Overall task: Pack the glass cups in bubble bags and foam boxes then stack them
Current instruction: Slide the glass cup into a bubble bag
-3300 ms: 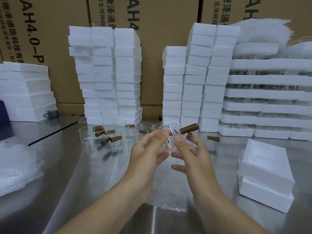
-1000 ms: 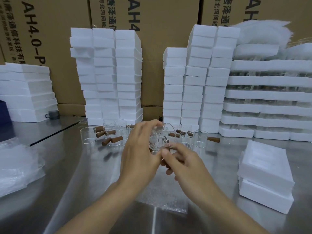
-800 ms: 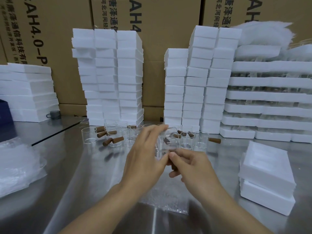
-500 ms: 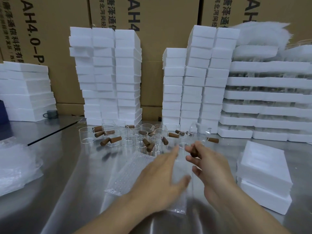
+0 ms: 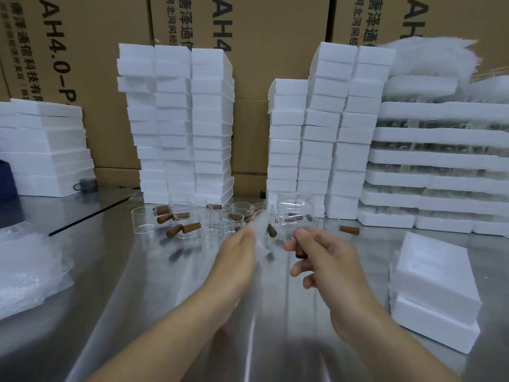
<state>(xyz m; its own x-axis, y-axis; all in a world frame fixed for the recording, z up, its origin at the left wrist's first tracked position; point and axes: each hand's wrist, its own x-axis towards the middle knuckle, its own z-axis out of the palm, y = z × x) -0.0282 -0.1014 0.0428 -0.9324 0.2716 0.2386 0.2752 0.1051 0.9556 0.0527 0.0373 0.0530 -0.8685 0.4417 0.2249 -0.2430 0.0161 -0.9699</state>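
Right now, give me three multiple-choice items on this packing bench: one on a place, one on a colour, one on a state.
1. Where do the two loose foam boxes lie, one on the other?
A. At the table's right side
B. At its left edge
C. On the floor

2. What colour are the handles of the glass cups?
A. White
B. Blue
C. Brown

3. What is the right hand doing?
A. Lying flat on the table
B. Gripping a glass cup's handle
C. Lifting a foam box

Answers: 1 A, the pair sits by the table's right edge; 2 C, every handle shows brown; 3 B, its fingers curl round a brown handle.
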